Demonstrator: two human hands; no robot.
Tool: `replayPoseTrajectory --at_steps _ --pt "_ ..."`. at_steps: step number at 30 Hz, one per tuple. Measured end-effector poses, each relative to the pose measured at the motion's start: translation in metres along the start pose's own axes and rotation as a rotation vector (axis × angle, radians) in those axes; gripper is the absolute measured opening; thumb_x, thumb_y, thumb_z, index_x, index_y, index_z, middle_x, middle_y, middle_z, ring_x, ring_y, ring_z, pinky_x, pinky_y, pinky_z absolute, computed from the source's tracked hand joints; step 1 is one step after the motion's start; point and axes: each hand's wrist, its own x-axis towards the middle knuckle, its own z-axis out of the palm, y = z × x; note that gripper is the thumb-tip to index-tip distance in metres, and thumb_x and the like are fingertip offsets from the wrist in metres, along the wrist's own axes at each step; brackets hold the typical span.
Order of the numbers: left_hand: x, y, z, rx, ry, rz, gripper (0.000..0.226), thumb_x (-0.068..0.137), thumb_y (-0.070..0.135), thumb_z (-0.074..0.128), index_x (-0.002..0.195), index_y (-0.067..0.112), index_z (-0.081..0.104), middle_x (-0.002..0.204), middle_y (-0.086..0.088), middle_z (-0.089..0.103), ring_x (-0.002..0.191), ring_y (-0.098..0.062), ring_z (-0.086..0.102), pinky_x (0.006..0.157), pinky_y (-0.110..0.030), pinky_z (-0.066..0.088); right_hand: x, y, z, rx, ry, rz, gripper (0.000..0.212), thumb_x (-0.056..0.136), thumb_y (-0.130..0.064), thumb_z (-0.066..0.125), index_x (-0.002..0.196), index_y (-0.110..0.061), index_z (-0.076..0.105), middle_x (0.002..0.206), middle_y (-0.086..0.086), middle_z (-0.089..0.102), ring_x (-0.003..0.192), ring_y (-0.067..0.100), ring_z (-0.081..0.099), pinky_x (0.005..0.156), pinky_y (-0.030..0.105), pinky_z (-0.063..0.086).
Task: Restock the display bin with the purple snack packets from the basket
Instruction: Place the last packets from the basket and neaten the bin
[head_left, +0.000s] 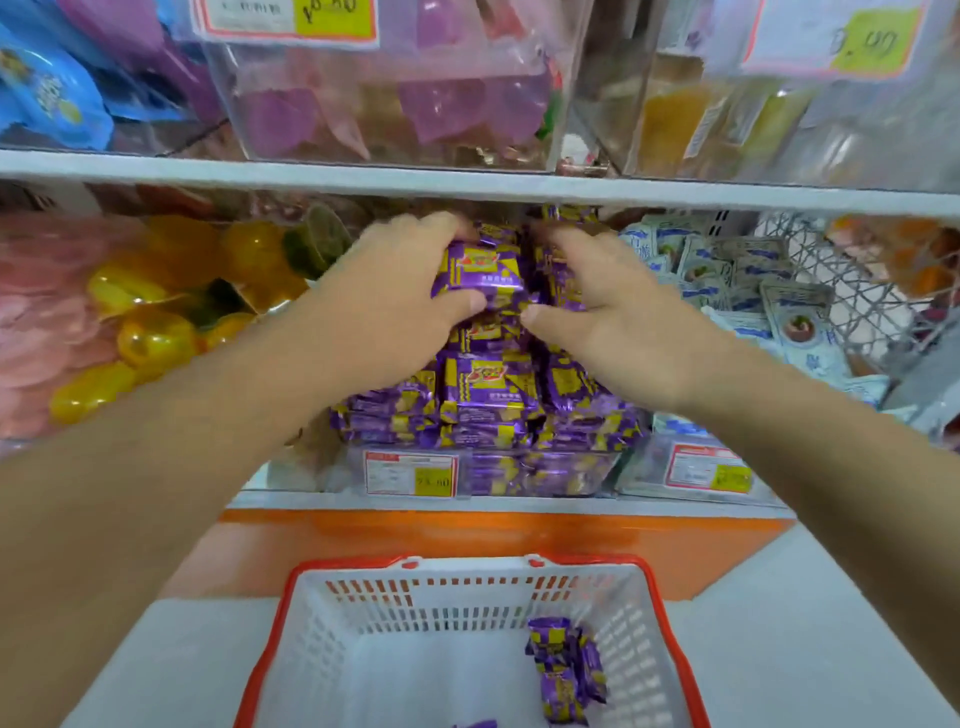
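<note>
Most purple packets (488, 400) sit piled high in bin (540, 473). Left hand (395, 291) and right hand (597, 306) press handfuls on top. Few packets left in basket (563, 670). Nearly done.

1. The white shelf edge (467, 182) hangs low over the display bin (483, 467), leaving only a narrow slot above the heaped purple packets (488, 395).
2. Both hands, left (395, 296) and right (613, 306), fill that slot.
3. Yellow sweets (150, 332) and pale packets (753, 291) crowd either side.
4. The basket (322, 613) below stands open on top, its middle largely bare.
</note>
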Motion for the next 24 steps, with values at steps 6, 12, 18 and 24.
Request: replayPoseTrajectory --at_steps 6,12,18,24 --pt "0.065 -0.013 0.020 0.114 -0.099 -0.129 0.055 0.104 0.046 0.051 0.153 0.025 0.039 0.149 -0.013 0.052 0.133 -0.034 0.050 0.103 -0.033 0.039 0.053 0.019 -0.008 -0.171 -0.045 0.204 0.045 0.101 -0.029 0.041 0.138 -0.008 0.053 0.151 0.024 0.038 0.143 0.035 0.034 0.101 0.033 0.027" --pt "0.110 -0.017 0.046 0.187 -0.081 -0.171 0.058 0.106 0.047 0.045 0.154 0.015 0.035 0.159 -0.015 0.040 0.141 -0.036 0.042 0.105 -0.034 0.037 0.084 0.035 0.001 -0.062 -0.025 0.085 0.059 0.086 -0.034 0.046 0.144 -0.032 0.048 0.157 0.004 0.043 0.145 0.025 0.037 0.113 0.034 0.032" --pt "0.130 -0.031 0.061 0.156 -0.079 -0.119 0.053 0.103 0.048 0.054 0.149 0.024 0.042 0.149 -0.010 0.049 0.135 -0.035 0.048 0.107 -0.040 0.042 0.094 0.048 0.009 -0.020 -0.009 0.110 0.062 0.083 -0.040 0.046 0.145 -0.036 0.047 0.155 -0.007 0.045 0.143 0.023 0.039 0.118 0.047 0.035" --pt "0.124 -0.025 0.059 0.133 -0.132 -0.016 0.059 0.106 0.030 0.043 0.160 0.031 0.022 0.170 0.003 0.019 0.155 -0.023 0.020 0.123 -0.036 0.024 0.093 0.051 0.008 -0.040 0.005 0.105 0.070 0.081 -0.042 0.039 0.151 -0.035 0.041 0.162 -0.006 0.037 0.148 0.024 0.032 0.120 0.047 0.031"
